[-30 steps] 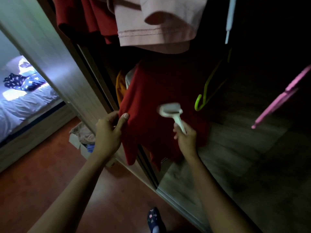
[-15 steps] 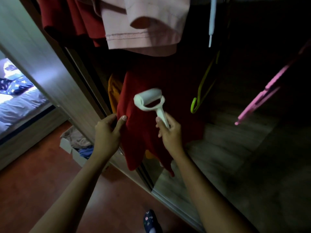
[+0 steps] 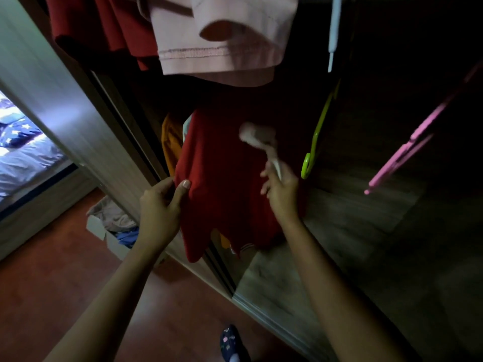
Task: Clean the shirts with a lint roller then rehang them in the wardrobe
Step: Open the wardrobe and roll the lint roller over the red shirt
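A dim room with a reddish-brown floor (image 3: pixel 65 283) is recorded in front of an open wardrobe (image 3: pixel 339 244), whose wood-grain base fills the lower right of the frame. A foot in a dark patterned slipper (image 3: pixel 232 343) is seen at the bottom edge.

Both bare forearms are raised from the bottom of the frame towards the centre. The left edge of a hanging red shirt (image 3: pixel 224 184) is pinched between the thumb and fingers of the left hand (image 3: pixel 159 205). The handle of a white lint roller (image 3: pixel 257 137) is gripped in the right hand (image 3: pixel 281 189). The roller head is blurred and is placed over the upper right part of the shirt front; contact cannot be confirmed.

An open cardboard box (image 3: pixel 104 231) holding cloth is noted on the floor, left of the left hand. A yellow garment (image 3: pixel 170 142) is partly seen behind the shirt. A green hanger (image 3: pixel 315 142) and, further right, a pink hanger (image 3: pixel 402 152) are hung inside the wardrobe. A pink garment (image 3: pixel 217 35) is hung at the top centre. A bed (image 3: pixel 23 158) is seen at the far left.
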The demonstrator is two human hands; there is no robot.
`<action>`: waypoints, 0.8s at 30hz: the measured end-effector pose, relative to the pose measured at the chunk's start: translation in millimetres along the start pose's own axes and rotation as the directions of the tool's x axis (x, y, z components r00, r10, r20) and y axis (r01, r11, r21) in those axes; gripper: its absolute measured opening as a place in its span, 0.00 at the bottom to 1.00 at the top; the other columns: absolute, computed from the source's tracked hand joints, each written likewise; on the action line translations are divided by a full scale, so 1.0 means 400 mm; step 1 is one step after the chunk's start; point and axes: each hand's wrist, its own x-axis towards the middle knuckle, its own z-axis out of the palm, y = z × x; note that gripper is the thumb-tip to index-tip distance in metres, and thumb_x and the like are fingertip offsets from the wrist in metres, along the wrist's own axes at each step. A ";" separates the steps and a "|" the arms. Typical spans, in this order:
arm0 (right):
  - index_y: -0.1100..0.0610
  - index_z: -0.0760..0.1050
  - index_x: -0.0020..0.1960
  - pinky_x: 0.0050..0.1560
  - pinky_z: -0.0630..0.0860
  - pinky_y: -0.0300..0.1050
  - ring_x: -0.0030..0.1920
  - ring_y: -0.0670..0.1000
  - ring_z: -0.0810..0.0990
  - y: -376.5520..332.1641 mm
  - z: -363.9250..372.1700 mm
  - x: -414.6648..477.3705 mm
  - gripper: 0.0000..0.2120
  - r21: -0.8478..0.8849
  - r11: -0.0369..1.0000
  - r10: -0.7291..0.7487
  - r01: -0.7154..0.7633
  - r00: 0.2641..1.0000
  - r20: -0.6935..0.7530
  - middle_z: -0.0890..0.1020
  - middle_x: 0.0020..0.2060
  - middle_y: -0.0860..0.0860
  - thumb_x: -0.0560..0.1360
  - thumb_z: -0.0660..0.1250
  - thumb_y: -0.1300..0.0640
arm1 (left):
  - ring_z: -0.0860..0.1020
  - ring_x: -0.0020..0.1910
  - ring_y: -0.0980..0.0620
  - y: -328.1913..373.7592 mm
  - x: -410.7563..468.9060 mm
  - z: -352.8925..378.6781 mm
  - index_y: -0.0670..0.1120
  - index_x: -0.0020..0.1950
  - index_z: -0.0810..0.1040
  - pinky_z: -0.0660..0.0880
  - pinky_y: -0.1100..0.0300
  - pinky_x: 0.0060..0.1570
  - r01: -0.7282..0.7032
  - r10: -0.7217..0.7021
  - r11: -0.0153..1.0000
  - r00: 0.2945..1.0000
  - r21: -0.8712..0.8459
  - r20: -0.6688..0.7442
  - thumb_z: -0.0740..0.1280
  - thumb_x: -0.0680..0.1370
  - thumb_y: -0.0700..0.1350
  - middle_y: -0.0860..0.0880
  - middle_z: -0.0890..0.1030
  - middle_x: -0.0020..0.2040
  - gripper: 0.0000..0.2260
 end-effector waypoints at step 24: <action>0.60 0.74 0.57 0.19 0.62 0.35 0.21 0.47 0.72 0.491 -0.114 -0.013 0.11 -0.453 0.709 0.653 -0.541 0.747 0.129 0.80 0.40 0.55 0.83 0.61 0.53 | 0.83 0.40 0.40 -0.030 0.055 -0.018 0.41 0.48 0.81 0.80 0.41 0.39 -0.022 0.028 0.995 0.998 0.101 -0.057 0.64 0.83 0.47 0.41 0.84 0.41 0.11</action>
